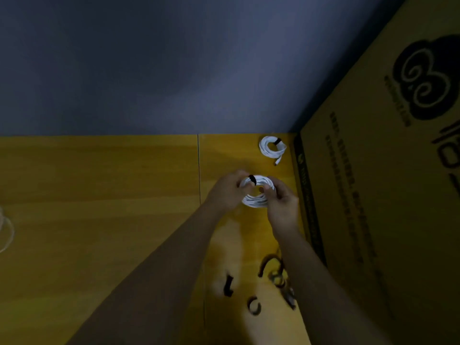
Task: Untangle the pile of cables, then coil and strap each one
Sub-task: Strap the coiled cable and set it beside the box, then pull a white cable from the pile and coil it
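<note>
**Clerk:** Left hand (227, 189): fingers curled on the left rim of the white coiled cable (257, 192), pinching at or beside the black strap (252, 180) that crosses the coil's far-left edge. Right hand (282, 204): fingers curled on the coil's right rim, thumb near the centre hole. Coil held between both hands, over the right part of the yellow table (99, 183); whether it touches the table, cannot tell.

**Checker:** Is the strap closed?

**Clerk:** Cannot tell; it wraps the bundle, but its fastened end is hidden by the fingers. Risk one: if the left hand lets go before the strap is pressed shut, the loops may spring apart and the coil fall slack.

**Checker:** Other items?

**Clerk:** Finished coil (272, 147), white, strapped black, far right, just beside the cardboard box (373, 195), one plug end trailing toward the near side. Spare strap (228, 285) and a curled strap (254, 305), near side. Dark tangle of cable (278, 275), near right, partly under the right forearm. Pale loop of cable (6, 230) at the left edge.

**Checker:** Risks there?

**Clerk:** Risk two: the right forearm may drag the dark tangle as it draws back, knotting it tighter. Risk three: setting this coil down on the finished one's trailing plug could snag the two together.
</note>
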